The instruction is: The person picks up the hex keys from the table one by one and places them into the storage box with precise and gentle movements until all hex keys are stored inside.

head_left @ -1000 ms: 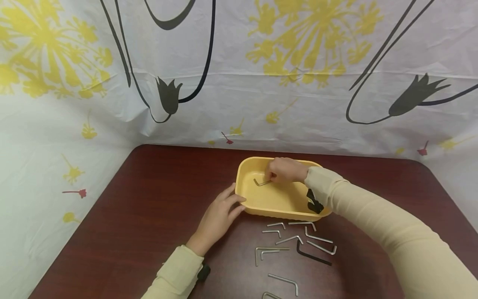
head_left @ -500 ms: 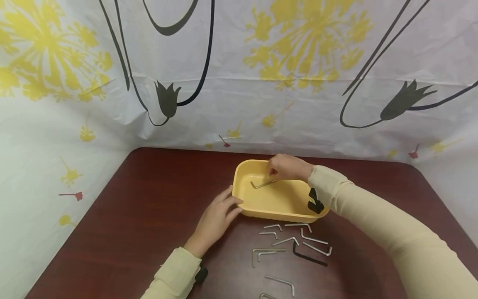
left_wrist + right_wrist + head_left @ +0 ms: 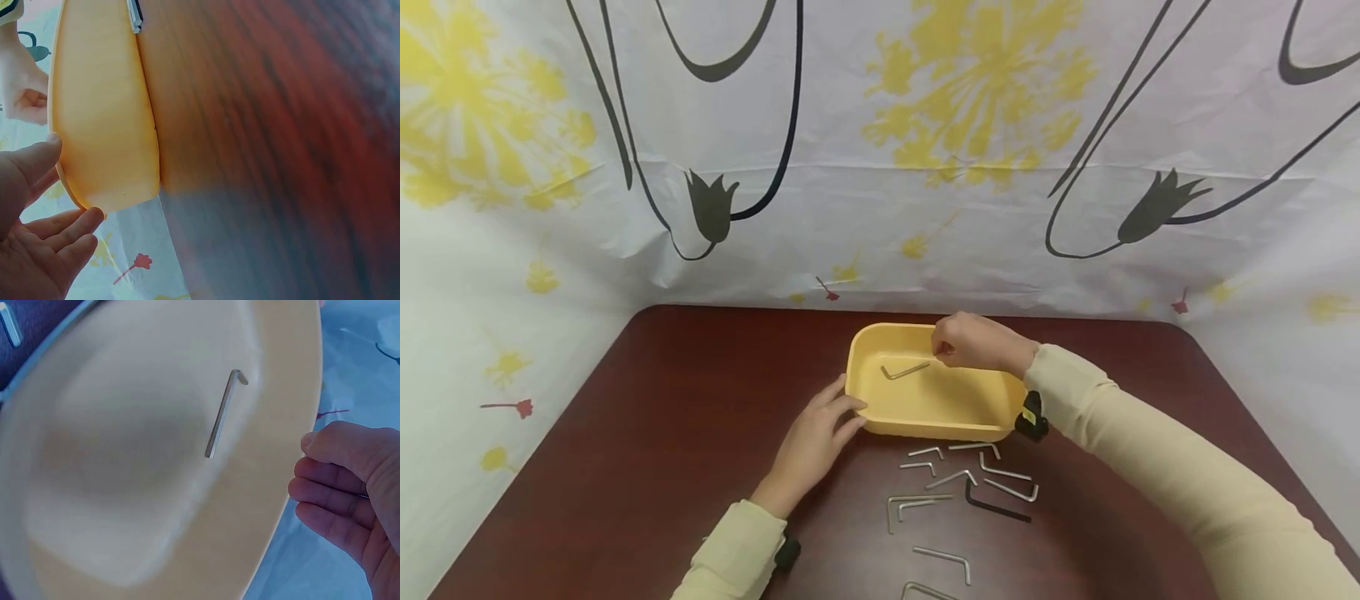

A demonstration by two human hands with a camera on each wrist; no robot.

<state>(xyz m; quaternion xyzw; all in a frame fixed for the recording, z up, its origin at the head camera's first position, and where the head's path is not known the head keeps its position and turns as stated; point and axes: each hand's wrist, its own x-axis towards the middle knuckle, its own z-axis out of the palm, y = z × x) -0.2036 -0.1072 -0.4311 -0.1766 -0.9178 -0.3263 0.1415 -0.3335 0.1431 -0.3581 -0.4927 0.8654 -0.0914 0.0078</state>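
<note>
The left end of a yellow tray (image 3: 917, 408) is touched by the left hand (image 3: 805, 450), whose fingers are set apart along the rim and not wrapped round it. Over the far rim the right hand (image 3: 979, 342) is held with its fingers loosely curled and its thumb close to them; nothing is seen clamped between them, and whether the rim itself is touched cannot be told. A single metal hex key (image 3: 910, 371) is laid on the tray floor, to the left of the right fingertips, a little lower and apart from them; from the left fingertips it is found just across the rim, to the right. A loose group of silver hex keys (image 3: 1011, 490) is spread on the dark red table (image 3: 737, 358), to the right of the left fingers and on the near side of the right ones. Among these a black hex key (image 3: 998, 511) is seen. Both forearms are covered by cream sleeves (image 3: 1150, 433). Beyond the fingers of both hands, the table is backed by a white flowered cloth (image 3: 850, 208)
</note>
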